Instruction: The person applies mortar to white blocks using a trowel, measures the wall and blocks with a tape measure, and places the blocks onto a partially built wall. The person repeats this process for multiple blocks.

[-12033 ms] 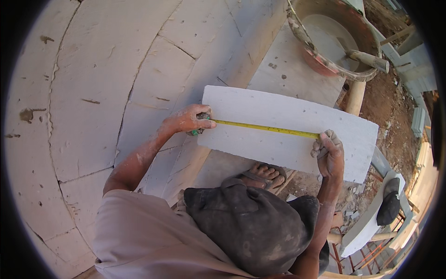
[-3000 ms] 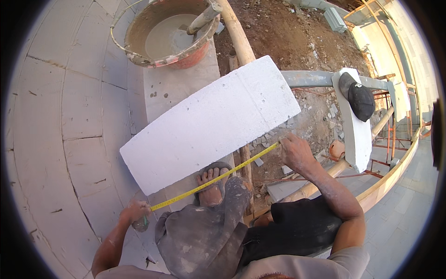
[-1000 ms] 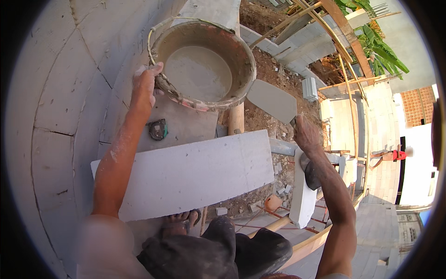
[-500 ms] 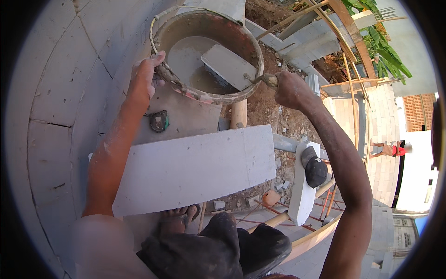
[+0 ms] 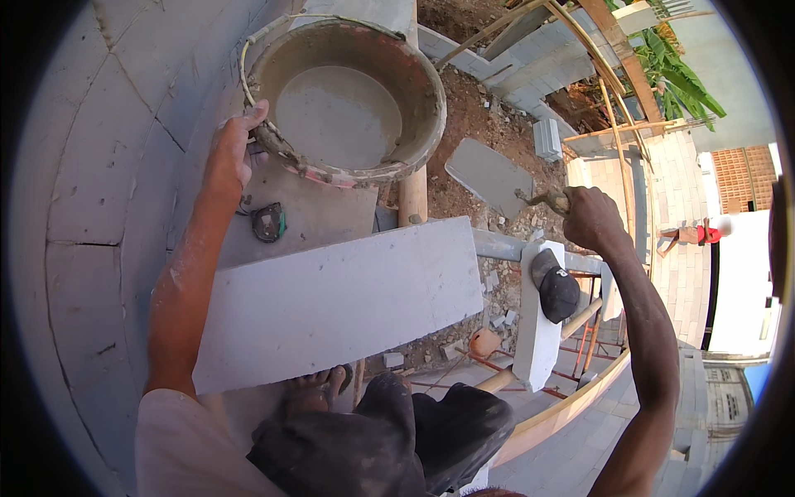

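My left hand [image 5: 232,147] grips the near left rim of a round bucket [image 5: 424,91], its thumb over the edge. Wet grey mortar [image 5: 338,116] lies in the bottom of the bucket. My right hand [image 5: 593,217] is closed around the handle of a trowel [image 5: 490,176], held out to the right of the bucket and apart from it. The broad trowel blade is grey; whether mortar lies on it I cannot tell. In front of me rests a long white block [image 5: 339,300], below the bucket.
A tape measure [image 5: 268,222] lies between the block wall [image 5: 87,290] and the white block. On the right, a dark cap [image 5: 556,287] sits on another white block [image 5: 537,352]. Wooden poles [image 5: 617,149] and rubble ground lie beyond. A person in red [image 5: 706,235] is far off.
My right hand has lifted the trowel out of the bucket and moved right and nearer to me. My left hand stays on the bucket rim. The whole view has shifted slightly.
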`<control>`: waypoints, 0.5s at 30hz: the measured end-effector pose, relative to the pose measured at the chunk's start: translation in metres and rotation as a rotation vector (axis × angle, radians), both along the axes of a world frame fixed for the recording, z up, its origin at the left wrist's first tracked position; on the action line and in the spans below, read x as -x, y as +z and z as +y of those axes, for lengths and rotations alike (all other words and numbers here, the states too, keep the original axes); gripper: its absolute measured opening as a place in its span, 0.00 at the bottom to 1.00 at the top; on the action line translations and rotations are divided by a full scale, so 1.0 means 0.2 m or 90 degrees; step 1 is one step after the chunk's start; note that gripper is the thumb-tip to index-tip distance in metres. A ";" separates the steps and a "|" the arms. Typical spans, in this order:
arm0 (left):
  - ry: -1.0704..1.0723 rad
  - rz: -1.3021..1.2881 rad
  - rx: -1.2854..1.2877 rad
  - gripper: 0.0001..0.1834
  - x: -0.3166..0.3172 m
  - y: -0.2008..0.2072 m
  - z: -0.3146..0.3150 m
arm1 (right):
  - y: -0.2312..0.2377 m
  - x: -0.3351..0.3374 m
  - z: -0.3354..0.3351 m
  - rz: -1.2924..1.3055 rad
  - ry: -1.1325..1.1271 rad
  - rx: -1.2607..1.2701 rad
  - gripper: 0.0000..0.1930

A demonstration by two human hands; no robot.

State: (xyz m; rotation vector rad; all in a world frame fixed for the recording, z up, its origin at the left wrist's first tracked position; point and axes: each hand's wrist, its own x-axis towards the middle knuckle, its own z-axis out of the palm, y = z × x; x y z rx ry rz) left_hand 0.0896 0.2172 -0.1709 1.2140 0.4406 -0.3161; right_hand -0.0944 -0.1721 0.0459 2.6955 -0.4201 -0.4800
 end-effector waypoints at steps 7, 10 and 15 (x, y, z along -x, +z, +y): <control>0.007 0.013 -0.002 0.20 0.02 0.02 -0.03 | -0.32 -0.05 0.07 -0.395 0.277 -0.225 0.21; 0.015 0.003 -0.031 0.20 0.02 0.02 -0.02 | -0.69 -0.20 0.09 -0.346 0.324 -0.231 0.21; 0.020 -0.009 -0.072 0.21 0.01 0.00 -0.01 | -0.94 -0.16 -0.15 -0.232 0.300 -0.197 0.21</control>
